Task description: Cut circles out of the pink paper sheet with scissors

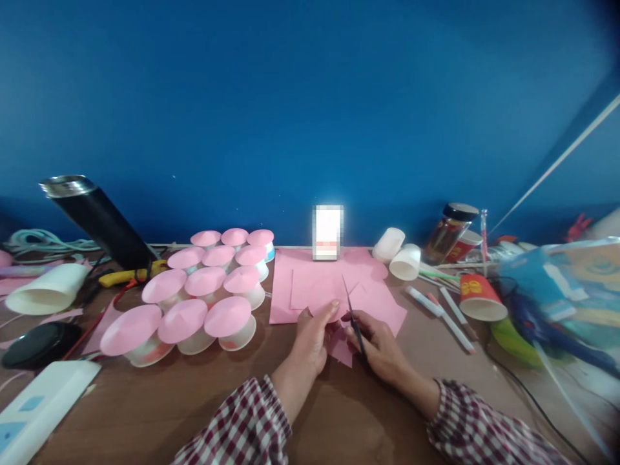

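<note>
Markings: no text surely legible; yellow sign on red cup, right side.
Red cup, right, lying tilted: bold yellow, character-like sign on its wall, too blurred to read. Second red cup, farther off, beside the dark-lidded bottle: yellow mark, partly hidden, unreadable. Blue bag, far right: printed patches in white and orange, smeared, wording cannot be told. Bright panel, far middle: pixelated, reddish band low down, unreadable.
</note>
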### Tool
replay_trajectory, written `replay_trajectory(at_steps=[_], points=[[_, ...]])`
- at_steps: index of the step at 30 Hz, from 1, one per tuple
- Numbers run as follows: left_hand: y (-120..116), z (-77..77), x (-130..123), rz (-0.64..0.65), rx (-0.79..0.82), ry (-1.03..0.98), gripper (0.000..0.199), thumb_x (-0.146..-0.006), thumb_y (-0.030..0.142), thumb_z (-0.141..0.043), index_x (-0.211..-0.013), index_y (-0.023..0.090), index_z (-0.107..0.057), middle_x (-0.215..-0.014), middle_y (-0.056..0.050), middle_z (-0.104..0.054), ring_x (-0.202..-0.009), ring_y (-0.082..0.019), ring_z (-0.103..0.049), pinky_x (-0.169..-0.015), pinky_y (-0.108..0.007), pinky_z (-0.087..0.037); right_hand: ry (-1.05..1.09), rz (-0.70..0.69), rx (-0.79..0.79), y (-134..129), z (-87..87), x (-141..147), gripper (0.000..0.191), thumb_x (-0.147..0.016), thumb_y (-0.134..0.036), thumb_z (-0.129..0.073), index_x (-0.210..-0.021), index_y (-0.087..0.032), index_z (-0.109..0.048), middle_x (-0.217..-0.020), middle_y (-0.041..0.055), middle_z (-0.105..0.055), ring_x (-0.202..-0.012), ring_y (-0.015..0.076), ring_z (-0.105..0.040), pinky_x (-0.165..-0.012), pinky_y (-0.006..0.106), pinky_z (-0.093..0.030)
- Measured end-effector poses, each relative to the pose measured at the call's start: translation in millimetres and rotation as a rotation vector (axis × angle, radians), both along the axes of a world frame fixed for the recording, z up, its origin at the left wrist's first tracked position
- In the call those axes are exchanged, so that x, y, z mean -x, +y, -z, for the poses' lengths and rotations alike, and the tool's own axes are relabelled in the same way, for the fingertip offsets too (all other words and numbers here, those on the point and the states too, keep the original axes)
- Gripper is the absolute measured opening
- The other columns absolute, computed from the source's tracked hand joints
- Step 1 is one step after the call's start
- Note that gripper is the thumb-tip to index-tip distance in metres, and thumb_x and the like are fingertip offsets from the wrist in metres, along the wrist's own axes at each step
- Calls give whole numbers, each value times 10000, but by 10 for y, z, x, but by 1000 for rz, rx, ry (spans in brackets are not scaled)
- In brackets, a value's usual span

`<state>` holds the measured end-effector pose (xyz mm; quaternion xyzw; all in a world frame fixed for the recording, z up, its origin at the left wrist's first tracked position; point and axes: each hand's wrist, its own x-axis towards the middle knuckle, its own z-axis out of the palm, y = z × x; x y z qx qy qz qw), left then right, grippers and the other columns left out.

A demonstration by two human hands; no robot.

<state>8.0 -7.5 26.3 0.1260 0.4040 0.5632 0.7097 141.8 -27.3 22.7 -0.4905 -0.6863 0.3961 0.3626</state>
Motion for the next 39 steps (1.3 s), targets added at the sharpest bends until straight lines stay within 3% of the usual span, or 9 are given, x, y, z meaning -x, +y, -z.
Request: replay_trajectory(at_steps=[7, 12, 28, 39], points=[[3, 1, -1, 10, -6, 0, 315, -541, 264, -813, -664, 136, -552, -527, 8, -567, -461, -117, -543, -471, -254, -469, -25, -2, 1, 13, 30, 1, 181, -890, -335, -521, -907, -161, -568, -655, -16, -522, -579, 122, -468, -519, 208, -393], [1, -25, -6, 5, -15, -4, 310, -529, 253, -820, -638, 131, -557, -507, 16, -561, -453, -113, -538, -457, -244, -458, -20, -15, -3, 14, 24, 2, 200, -896, -331, -518, -987, -163, -573, -652, -19, -525, -575, 121, -465, -524, 208, -388], [2, 1, 2, 7, -22, -13, 288, -571, 225, -804, -701, 125, -567, -572, -8, -595, -504, -123, -564, -485, -250, -472, -49, -17, -50, 24, 28, -14, 207, -877, -318, -534, -1000, -158, -583, -729, 10, -577, -609, 130, -479, -529, 203, -393], [-2, 20, 2, 16, -19, 12, 316, -553, 277, -808, -684, 137, -557, -536, 5, -568, -467, -121, -542, -478, -264, -472, -1, -16, 11, 24, 57, -33, 151, -878, -314, -531, -858, -166, -554, -658, -19, -516, -578, 115, -455, -523, 203, -392]])
